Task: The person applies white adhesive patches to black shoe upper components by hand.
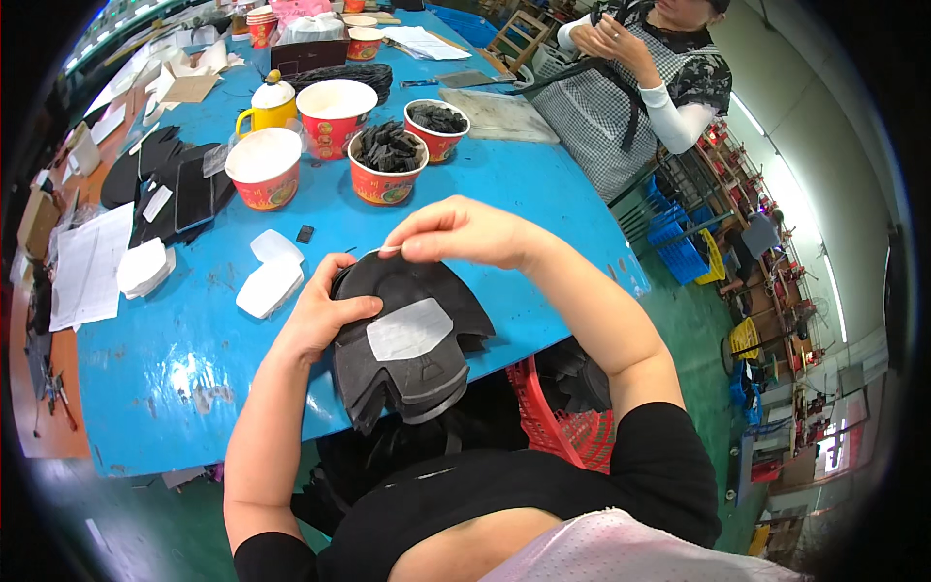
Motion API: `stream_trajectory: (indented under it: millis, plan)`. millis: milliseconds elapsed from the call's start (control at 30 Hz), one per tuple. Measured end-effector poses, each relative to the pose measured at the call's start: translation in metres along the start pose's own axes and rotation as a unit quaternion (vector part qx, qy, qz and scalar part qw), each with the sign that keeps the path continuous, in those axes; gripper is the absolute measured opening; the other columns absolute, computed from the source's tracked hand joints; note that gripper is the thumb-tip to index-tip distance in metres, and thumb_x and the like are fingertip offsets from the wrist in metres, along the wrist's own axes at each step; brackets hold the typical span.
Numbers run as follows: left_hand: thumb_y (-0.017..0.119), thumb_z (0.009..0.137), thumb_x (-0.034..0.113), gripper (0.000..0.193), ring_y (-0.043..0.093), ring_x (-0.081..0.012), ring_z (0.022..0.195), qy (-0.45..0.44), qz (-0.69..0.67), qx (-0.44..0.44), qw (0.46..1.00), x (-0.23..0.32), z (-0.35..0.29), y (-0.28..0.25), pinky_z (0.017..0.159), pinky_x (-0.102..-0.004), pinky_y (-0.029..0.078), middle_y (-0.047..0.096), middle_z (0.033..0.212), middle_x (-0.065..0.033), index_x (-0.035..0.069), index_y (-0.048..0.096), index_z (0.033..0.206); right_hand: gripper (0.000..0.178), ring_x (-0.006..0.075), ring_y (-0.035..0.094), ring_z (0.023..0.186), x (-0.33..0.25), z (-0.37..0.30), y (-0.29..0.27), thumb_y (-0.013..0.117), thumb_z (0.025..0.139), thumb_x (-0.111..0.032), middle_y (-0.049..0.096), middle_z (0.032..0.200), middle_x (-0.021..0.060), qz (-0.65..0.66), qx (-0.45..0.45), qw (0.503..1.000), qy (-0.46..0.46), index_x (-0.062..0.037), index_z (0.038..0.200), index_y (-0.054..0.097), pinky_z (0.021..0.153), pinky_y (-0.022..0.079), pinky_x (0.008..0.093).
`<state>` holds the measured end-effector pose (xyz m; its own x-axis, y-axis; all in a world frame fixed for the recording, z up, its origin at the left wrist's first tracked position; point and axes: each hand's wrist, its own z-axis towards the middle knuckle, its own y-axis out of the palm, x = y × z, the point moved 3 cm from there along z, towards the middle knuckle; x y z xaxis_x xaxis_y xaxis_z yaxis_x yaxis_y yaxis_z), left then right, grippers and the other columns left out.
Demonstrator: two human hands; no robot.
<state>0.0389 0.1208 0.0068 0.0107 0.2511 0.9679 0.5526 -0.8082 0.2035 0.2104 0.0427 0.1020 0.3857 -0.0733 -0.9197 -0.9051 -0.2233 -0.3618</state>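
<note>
A stack of black, curved, notched sheet pieces (398, 287) lies at the table's front edge, partly overhanging it. On the top piece sits a whitish patch (410, 330) with rounded corners. My left hand (320, 308) grips the stack's left side, its thumb on top and its fingers reaching over the far edge. Above the stack's far edge my right hand (464, 233) is closed in a pinch on a small thin white piece (390, 248), whose kind I cannot make out. To the left lie white rounded patches (272, 283) and a small black square piece (305, 234).
Red paper tubs (264, 184) stand on the blue table (204, 388); two of them hold black scraps. A yellow mug (267, 109), papers (92, 267) and a phone (195, 194) lie beyond. A red basket (572, 432) is below the edge. Another person stands far right.
</note>
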Motion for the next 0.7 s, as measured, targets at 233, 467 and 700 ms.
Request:
stream_trajectory:
  millis: [233, 467, 700]
  plan:
    - [0.07, 0.068, 0.007, 0.052, 0.056, -0.013, 0.081, 0.097, 0.066, 0.02, 0.993, -0.003, 0.009, -0.005, 0.072, -0.028, 0.047, 0.06, 0.091, -0.0076, 0.004, 0.045, 0.114, 0.03, 0.0229, 0.052, 0.081, -0.04, -0.022, 0.083, 0.069, 0.072, -0.025, 0.053, 0.083, 0.0038, -0.514, 0.015, 0.836, -0.19, -0.0205, 0.102, 0.066, 0.07, 0.035, 0.0374]
    - [0.076, 0.07, 0.017, 0.057, 0.056, -0.0163, 0.093, 0.094, -0.073, 0.027, 0.993, -0.004, 0.007, -0.001, 0.08, -0.0278, 0.046, 0.056, 0.101, -0.0089, 0.004, 0.047, 0.117, 0.022, 0.015, 0.052, 0.064, 0.034, -0.066, 0.027, 0.067, 0.079, -0.02, 0.054, 0.068, 0.0034, -0.275, 0.268, 0.922, -0.048, -0.0043, 0.091, 0.059, 0.061, 0.042, 0.0283]
    - [0.076, 0.07, 0.012, 0.055, 0.059, -0.0161, 0.092, 0.101, -0.102, 0.042, 0.989, -0.004, -0.003, -0.001, 0.081, -0.0282, 0.048, 0.058, 0.102, -0.0074, 0.006, 0.048, 0.117, 0.015, 0.0031, 0.047, 0.064, 0.123, -0.103, 0.03, 0.059, 0.089, -0.017, 0.053, 0.071, -0.0037, 0.004, 0.352, 0.936, 0.004, -0.0033, 0.083, 0.055, 0.057, 0.038, 0.0187]
